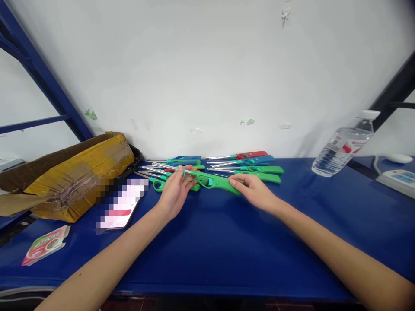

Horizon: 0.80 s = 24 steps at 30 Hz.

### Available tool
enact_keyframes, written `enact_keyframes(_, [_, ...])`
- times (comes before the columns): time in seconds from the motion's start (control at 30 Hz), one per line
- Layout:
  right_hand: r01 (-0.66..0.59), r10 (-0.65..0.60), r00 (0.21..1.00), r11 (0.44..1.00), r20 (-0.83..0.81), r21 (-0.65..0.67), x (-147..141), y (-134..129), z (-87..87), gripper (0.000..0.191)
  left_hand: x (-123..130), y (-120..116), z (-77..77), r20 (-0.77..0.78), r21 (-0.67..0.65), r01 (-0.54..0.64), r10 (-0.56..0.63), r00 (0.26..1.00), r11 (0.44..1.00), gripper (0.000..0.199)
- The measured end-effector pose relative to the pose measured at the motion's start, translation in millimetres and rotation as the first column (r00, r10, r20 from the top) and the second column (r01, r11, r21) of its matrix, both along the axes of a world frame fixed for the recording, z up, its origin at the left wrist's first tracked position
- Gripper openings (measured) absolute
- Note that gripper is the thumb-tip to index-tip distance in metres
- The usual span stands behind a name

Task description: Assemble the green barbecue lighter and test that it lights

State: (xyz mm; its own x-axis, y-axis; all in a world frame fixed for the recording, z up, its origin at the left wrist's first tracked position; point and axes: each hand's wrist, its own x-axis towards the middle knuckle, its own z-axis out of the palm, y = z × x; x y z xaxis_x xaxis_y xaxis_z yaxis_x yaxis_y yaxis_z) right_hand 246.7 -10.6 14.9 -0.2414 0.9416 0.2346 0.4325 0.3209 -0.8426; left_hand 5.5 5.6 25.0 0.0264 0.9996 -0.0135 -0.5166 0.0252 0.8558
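Note:
A green long-necked gas lighter (217,182) lies slantwise between my two hands, its metal neck pointing to the upper left. My left hand (175,190) pinches it where the neck meets the handle. At the handle's lower right end, the fingers of my right hand (253,188) are closed on it. Behind my right hand lie several lighters in a row, among them a red lighter (254,154), a blue lighter (259,160) and a green lighter (267,169). Another bunch, with a blue lighter (184,159) at the back, is partly hidden by my left hand.
An open cardboard box (78,181) wrapped in yellow tape stands at the left, with a phone (121,207) beside it. A torn packet (47,245) lies near the front left. A water bottle (343,144) and a white power strip (400,179) are at the right of the blue tabletop (220,250).

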Motion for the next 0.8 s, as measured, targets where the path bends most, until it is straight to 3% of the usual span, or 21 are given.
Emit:
enact_keyframes(0.23, [-0.017,0.013,0.997,0.998,-0.073,-0.056,-2.0,-1.5,0.3,0.034,-1.5,-4.3,-3.9,-0.051,0.054,0.198,-0.195,0.979,0.979,0.032])
enact_keyframes(0.43, [-0.129,0.101,0.98,0.978,-0.171,-0.166,-4.5,-8.0,7.5,0.041,-2.9,-5.7,-1.2,-0.096,0.096,0.217,-0.208,0.973,0.971,0.041])
enact_keyframes(0.57, [-0.113,0.082,0.983,0.975,-0.163,-0.193,-6.5,-8.9,7.9,0.043,-2.9,-7.4,-2.2,-0.166,0.154,0.25,-0.224,0.96,0.956,0.043])
enact_keyframes(0.67, [-0.088,0.066,0.987,0.985,-0.144,-0.148,-8.7,-9.7,6.4,0.041,-1.5,-8.7,-4.4,-0.22,0.195,0.262,-0.218,0.951,0.945,0.043])
enact_keyframes(0.8, [0.026,-0.024,0.999,0.999,-0.048,0.041,-12.4,-15.4,4.5,0.037,2.6,-11.8,-8.1,-0.228,0.175,0.242,-0.2,0.953,0.954,0.044])
